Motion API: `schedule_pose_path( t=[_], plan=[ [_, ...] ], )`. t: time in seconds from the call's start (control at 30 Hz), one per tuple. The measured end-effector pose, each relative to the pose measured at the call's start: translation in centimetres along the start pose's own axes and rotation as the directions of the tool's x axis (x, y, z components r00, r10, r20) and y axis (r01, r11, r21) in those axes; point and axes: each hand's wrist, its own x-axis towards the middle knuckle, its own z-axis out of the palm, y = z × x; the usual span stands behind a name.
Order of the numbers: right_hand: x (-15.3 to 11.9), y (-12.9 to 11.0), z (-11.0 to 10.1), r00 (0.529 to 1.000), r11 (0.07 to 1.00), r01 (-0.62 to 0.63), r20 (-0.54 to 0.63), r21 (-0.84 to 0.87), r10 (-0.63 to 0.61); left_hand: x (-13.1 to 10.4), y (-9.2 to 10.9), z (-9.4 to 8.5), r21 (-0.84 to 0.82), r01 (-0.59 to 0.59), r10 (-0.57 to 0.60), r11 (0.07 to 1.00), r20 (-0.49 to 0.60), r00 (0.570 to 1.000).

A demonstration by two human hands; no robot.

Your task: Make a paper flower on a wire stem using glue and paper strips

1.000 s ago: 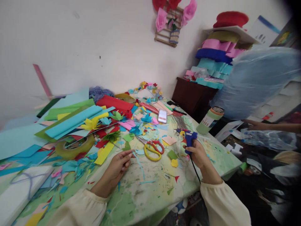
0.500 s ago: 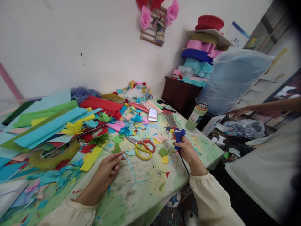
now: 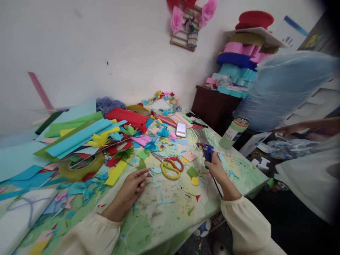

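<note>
Toward table's (image 3: pixel 148 226) left edge: tape roll (image 3: pixel 67 172), then yellow paper flower (image 3: pixel 99 140), apparently fully shaped. Nearer front edge: pinching tight with left hand (image 3: pixel 136 183) on end of thin blue strip (image 3: pixel 158 187), hanging loose, joined to nothing visible, seemingly unglued so far. Mid-table: scissors (image 3: pixel 167 162), lying free. Toward right edge: gripping blue glue gun (image 3: pixel 208 152), wrapped firmly in right hand (image 3: pixel 217 168), apart from strip.

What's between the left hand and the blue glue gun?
In the head view, the scissors lie between the left hand and the glue gun, with a peach paper piece and a green scrap nearer the gun.
</note>
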Motion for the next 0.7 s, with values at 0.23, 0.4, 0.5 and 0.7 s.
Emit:
schedule_pose_path(
  t=[0.23,0.4,0.5,0.7],
  plan=[
    [0.7,1.1,2.0,0.869,0.621,0.491,0.396,-0.610,-0.297,0.3,-0.4,-0.5,0.005,-0.024,0.024,1.000,0.028,0.999],
    [0.6,-0.8,0.9,0.834,0.618,0.535,0.477,-0.576,-0.277,-0.2,0.2,-0.1,-0.007,-0.036,0.036,0.999,0.011,0.999],
    [-2.8,-2.1,-0.8,0.867,0.673,0.492,0.375,-0.552,-0.327,-0.2,0.3,0.0,-0.001,-0.053,0.053,0.999,0.010,0.999],
    [-20.5,-1.1,-1.3,0.876,0.847,0.449,0.330,-0.286,-0.353,0.3,0.0,-0.5,0.009,-0.087,0.087,0.996,0.024,0.996]
  ],
)
